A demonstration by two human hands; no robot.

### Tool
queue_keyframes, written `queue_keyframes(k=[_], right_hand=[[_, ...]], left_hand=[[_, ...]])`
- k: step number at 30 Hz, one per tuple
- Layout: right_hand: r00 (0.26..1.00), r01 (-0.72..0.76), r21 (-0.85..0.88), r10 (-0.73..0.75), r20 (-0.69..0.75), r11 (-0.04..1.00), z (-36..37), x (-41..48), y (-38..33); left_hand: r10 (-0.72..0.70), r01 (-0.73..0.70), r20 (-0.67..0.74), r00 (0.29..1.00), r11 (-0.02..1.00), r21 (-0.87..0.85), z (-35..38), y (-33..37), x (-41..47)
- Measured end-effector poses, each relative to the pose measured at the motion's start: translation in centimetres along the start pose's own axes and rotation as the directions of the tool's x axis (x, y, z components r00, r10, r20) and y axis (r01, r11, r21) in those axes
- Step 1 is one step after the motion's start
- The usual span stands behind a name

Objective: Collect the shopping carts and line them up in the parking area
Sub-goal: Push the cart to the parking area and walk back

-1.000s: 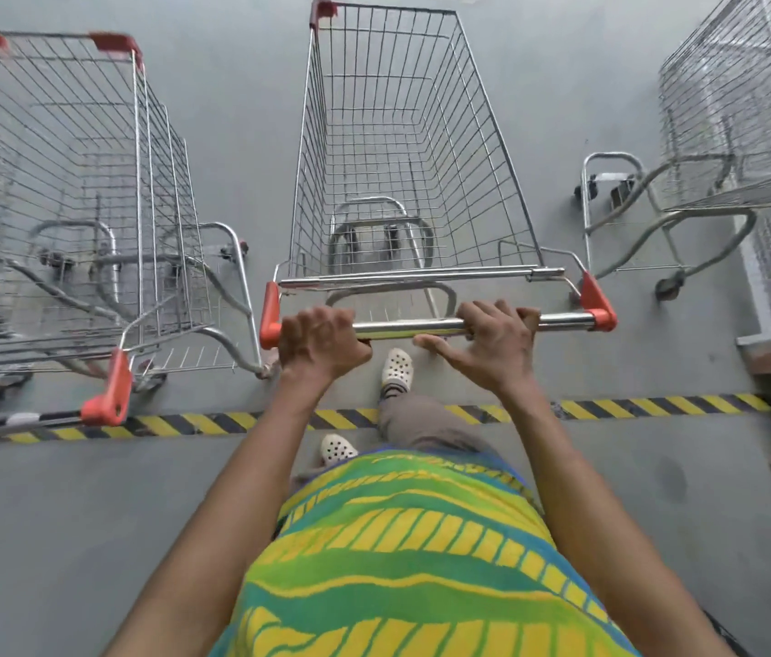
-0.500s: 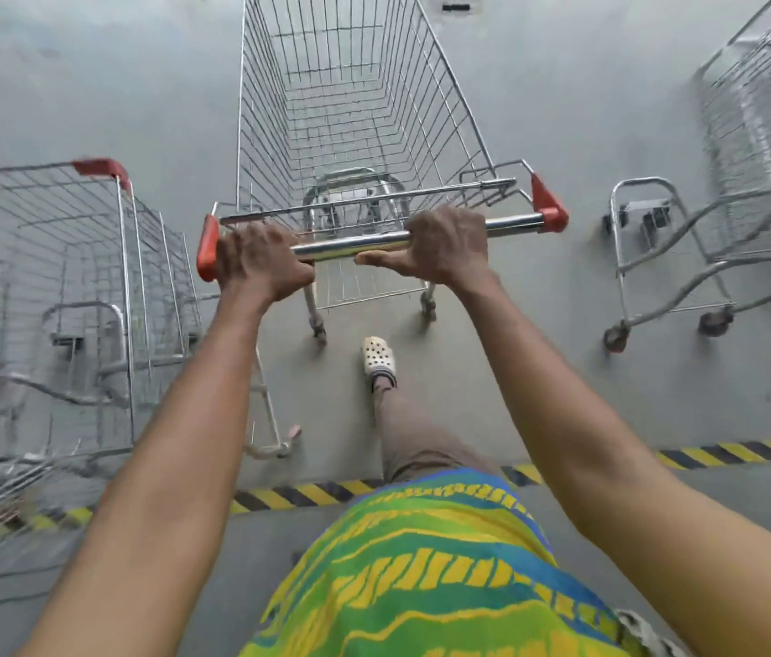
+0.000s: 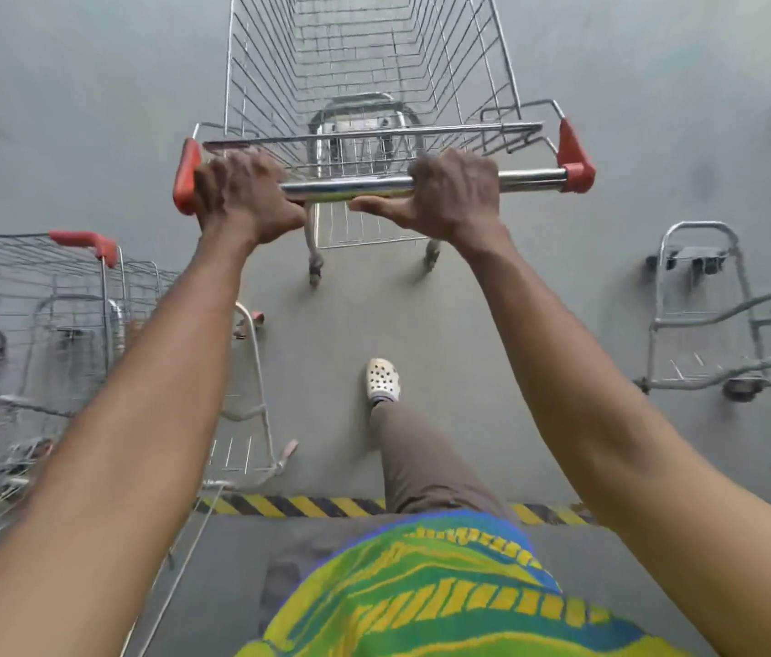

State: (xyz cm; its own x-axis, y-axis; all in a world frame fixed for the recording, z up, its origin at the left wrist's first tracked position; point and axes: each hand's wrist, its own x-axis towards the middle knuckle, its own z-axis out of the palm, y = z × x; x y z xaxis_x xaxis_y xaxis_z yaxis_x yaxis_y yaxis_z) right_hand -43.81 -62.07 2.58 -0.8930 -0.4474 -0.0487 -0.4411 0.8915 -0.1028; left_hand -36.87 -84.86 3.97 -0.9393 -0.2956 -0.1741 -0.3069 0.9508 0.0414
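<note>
Right, your left hand (image 3: 244,201) is clenched around the chrome handle bar (image 3: 388,184) just inside its left orange end cap (image 3: 186,176); your right hand (image 3: 450,196) grips the same bar right of centre, thumb stretched along the underside. A bare stretch of bar shows between that hand and the right orange end cap (image 3: 575,158). Both arms are fully extended.

The cart (image 3: 364,68) you hold sits on the grey floor (image 3: 66,111) ahead of the yellow-black hazard stripe (image 3: 289,505), basket running off the top edge of view. Its two rear wheels (image 3: 315,272) are on the floor, well beyond the stripe.

Left side: a parked cart (image 3: 42,334) with an orange corner piece (image 3: 85,241), partly hidden by your left forearm. Its lower frame (image 3: 255,395) reaches toward your lane, near your leading foot but not touching it. Blurred, so finer detail is unreadable.

Right side: another parked cart's base frame (image 3: 706,324) and wheels, basket cut by the right edge of view. It stands well apart from your cart.

Open floor runs between the two parked carts, wider than the held cart. Your white clog (image 3: 382,379) is planted in that lane, past the stripe. Floor to either side of the basket looks bare up to the top edge.
</note>
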Motion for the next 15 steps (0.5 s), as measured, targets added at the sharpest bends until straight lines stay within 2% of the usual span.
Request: queue_keyframes(k=[3, 9, 15], right_hand=[[1.0, -0.015, -0.027, 0.014, -0.02, 1.0, 0.1, -0.6, 0.7], [0.997, -0.081, -0.075, 0.081, -0.006, 0.994, 0.3, -4.8, 2.7], [0.993, -0.119, -0.103, 0.119, -0.003, 0.988, 0.9, -12.3, 1.0]], left_hand=[[-0.022, 0.022, 0.033, 0.999, 1.0, 0.009, 0.3, 0.9, 0.1], [0.099, -0.105, 0.099, 0.99, 0.993, 0.054, 1.3, 3.1, -2.9], [0.137, -0.14, 0.073, 0.988, 0.989, 0.047, 2.2, 2.6, -9.7]])
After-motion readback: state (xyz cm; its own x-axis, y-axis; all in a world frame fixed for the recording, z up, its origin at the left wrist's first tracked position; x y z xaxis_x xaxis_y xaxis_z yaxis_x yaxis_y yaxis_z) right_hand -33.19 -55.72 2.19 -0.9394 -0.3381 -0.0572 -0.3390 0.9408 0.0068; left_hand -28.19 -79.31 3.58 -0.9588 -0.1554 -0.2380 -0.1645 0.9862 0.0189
